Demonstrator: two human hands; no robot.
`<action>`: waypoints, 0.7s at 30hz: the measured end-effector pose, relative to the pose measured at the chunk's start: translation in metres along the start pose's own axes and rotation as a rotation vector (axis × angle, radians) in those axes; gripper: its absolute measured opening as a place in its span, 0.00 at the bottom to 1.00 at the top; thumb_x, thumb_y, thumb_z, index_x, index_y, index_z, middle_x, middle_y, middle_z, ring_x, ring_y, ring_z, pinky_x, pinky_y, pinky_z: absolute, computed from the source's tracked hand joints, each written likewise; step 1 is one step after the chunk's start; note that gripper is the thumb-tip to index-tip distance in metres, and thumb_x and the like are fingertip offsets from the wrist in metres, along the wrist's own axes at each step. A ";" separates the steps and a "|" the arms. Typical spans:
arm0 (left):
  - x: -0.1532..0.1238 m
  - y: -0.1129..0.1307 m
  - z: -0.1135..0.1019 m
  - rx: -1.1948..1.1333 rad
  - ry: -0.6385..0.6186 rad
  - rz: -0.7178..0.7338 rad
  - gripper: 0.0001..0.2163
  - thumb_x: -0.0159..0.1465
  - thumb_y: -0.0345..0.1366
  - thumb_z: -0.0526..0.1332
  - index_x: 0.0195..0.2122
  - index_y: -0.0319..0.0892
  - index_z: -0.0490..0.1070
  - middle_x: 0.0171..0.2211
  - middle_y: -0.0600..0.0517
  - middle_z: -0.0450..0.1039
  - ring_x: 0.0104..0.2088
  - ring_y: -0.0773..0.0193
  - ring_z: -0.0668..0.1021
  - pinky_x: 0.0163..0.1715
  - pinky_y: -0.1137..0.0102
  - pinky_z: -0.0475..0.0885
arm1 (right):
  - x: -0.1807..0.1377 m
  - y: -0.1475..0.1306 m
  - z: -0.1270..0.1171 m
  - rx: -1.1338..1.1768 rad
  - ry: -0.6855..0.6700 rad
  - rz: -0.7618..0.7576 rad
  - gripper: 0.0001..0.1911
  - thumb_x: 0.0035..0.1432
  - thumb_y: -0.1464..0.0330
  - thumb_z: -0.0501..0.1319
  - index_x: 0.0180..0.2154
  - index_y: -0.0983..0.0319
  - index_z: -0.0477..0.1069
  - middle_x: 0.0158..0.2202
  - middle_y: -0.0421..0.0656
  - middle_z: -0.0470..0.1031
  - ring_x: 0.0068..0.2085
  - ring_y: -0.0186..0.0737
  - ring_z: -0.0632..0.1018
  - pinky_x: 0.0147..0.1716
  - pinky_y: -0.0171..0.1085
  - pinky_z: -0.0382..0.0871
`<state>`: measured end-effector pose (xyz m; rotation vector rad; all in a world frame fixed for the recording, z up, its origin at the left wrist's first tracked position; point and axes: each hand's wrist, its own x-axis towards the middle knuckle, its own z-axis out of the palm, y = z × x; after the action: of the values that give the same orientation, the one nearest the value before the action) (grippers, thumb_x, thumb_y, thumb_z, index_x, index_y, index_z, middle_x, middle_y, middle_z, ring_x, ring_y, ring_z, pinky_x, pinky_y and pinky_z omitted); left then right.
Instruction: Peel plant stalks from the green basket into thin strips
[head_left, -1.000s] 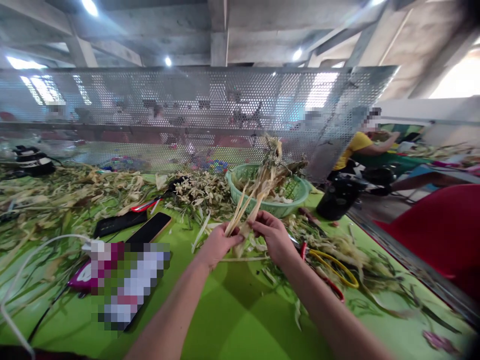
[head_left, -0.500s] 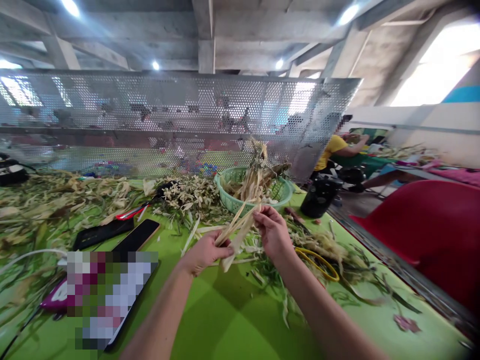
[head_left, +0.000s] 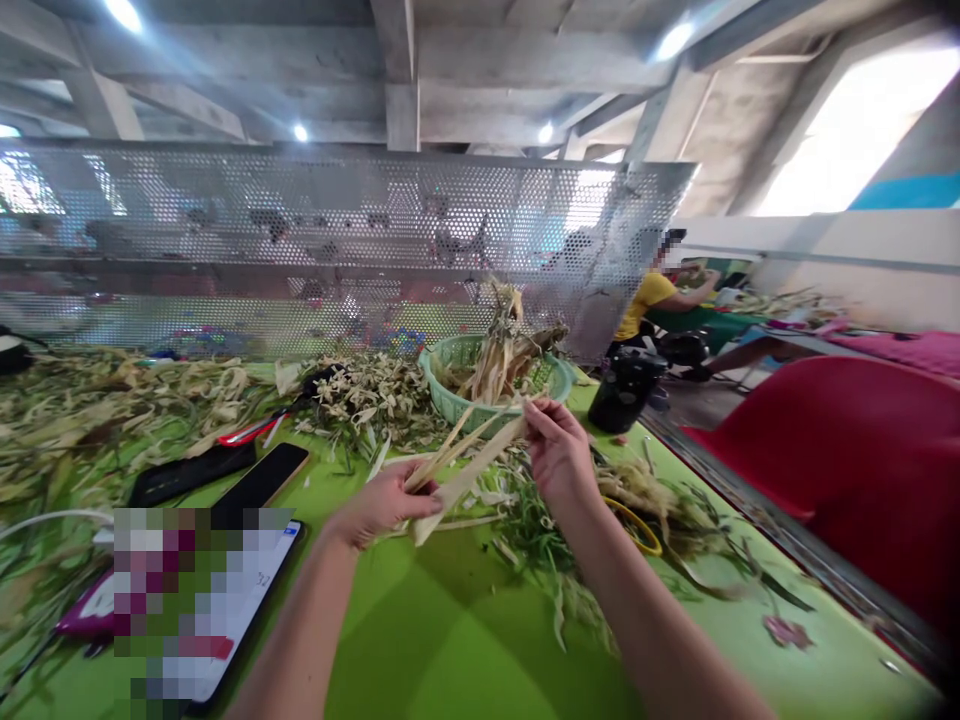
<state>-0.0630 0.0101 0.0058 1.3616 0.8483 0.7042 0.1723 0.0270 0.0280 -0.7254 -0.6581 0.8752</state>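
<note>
A pale dried corn husk strip (head_left: 480, 468) is stretched between my two hands above the green table (head_left: 435, 630). My left hand (head_left: 386, 503) grips its lower end, thumb on top, along with a few narrower strips that stick up from the fist. At the upper right end, my right hand (head_left: 556, 440) pinches the husk between thumb and fingertips. Just behind the hands stands a light green plastic basket (head_left: 442, 398) with a bundle of dried husks (head_left: 495, 355) rising out of it. Green and pale scraps (head_left: 536, 525) lie beneath my right hand.
Loose husks (head_left: 150, 410) cover the table's left and back. On the left lie red-handled scissors (head_left: 251, 432), a black phone (head_left: 262, 482) and a lit-screen device (head_left: 232, 620). A black container (head_left: 624, 390) and red chair (head_left: 847, 440) are right. Someone in yellow (head_left: 651, 295) works beyond.
My hands have drawn a little apart, pulling the husk longer and straighter between them. The whole view has shifted slightly, so the surroundings sit further left.
</note>
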 end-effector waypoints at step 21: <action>0.016 -0.003 0.005 -0.085 0.589 0.208 0.12 0.51 0.41 0.67 0.32 0.41 0.70 0.23 0.57 0.66 0.22 0.72 0.67 0.23 0.76 0.63 | -0.031 0.012 0.014 -0.350 -0.313 0.142 0.13 0.48 0.60 0.69 0.30 0.61 0.72 0.25 0.38 0.69 0.24 0.30 0.67 0.22 0.31 0.59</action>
<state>-0.0507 0.0207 0.0013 1.1870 1.1276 1.3274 0.1418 0.0102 0.0203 -0.9667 -1.0664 1.0280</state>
